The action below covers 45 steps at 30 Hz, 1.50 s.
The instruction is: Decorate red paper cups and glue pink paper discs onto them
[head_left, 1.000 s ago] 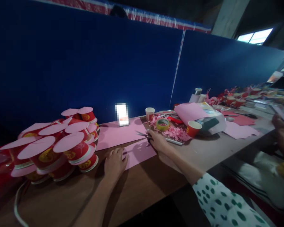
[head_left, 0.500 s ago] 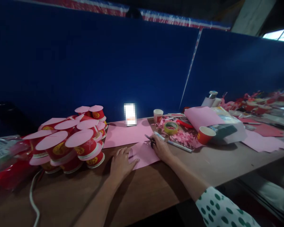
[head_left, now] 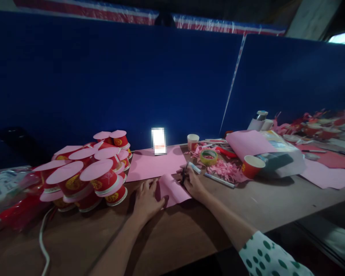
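Note:
A small pink paper piece (head_left: 174, 190), bent up in a curve, lies on the table between my hands. My left hand (head_left: 147, 199) rests at its left side, fingers apart, thumb on its edge. Dark scissors (head_left: 184, 174) are in my right hand (head_left: 194, 183), which touches the paper's right side. Behind my hands lies a larger pink sheet (head_left: 156, 164) with a bright phone (head_left: 160, 141) standing at its back edge.
Stacked red cups (head_left: 73, 182) with pink discs fill the left side, near a white cable (head_left: 42, 243). To the right are a tape roll (head_left: 208, 157), pink shreds (head_left: 225, 169), a marker (head_left: 220, 180) and a red cup (head_left: 253, 166).
The small pink paper has gone from nearly flat to bent upward. The scissors have turned more upright in my right hand. My left hand has barely moved.

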{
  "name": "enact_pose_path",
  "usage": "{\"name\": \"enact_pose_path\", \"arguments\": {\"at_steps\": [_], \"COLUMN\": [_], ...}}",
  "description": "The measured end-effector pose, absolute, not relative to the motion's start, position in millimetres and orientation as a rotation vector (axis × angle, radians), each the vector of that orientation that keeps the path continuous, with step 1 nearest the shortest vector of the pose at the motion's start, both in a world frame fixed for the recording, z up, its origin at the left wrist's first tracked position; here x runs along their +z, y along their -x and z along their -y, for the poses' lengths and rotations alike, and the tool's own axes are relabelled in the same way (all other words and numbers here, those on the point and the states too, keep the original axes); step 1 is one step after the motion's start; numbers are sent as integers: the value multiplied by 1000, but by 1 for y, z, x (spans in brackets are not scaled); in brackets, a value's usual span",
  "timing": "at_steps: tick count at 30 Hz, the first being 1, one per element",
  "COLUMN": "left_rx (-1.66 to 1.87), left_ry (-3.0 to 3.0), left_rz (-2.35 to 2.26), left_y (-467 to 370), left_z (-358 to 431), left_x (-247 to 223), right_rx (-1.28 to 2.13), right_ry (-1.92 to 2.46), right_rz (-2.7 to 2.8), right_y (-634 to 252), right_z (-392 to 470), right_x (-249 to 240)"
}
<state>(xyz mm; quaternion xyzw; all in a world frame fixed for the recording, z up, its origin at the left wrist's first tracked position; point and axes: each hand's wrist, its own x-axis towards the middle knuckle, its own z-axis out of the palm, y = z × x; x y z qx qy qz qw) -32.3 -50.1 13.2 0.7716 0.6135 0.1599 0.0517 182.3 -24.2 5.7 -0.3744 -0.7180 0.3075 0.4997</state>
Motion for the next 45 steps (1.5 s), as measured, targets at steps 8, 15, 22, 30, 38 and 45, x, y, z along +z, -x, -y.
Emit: {"name": "enact_pose_path", "arguments": {"at_steps": [8,15,22,30,38,45], "left_rx": [539,691,894,1135,1236,1221], "left_ry": [-2341,-2316,-2298,-2175,-1797,-1725], "left_rz": [-1836,-1741,-1571,-1362,-1326,-1283], "left_y": [33,32,34,36,37,37], "left_z": [45,46,45,40,37,40], "left_x": [6,11,12,14,16,21], "right_rx": [906,887,864,897,903,888], "right_ry": [809,885,947,984,1055,1050], "right_rz": [1378,1280,1257,1239,1163,1141], "right_y": [-179,-183,-191,-193,-201,-204], "right_z": [18,13,8,5,-1,0], "right_x": [9,6,1,0,-2,1]}}
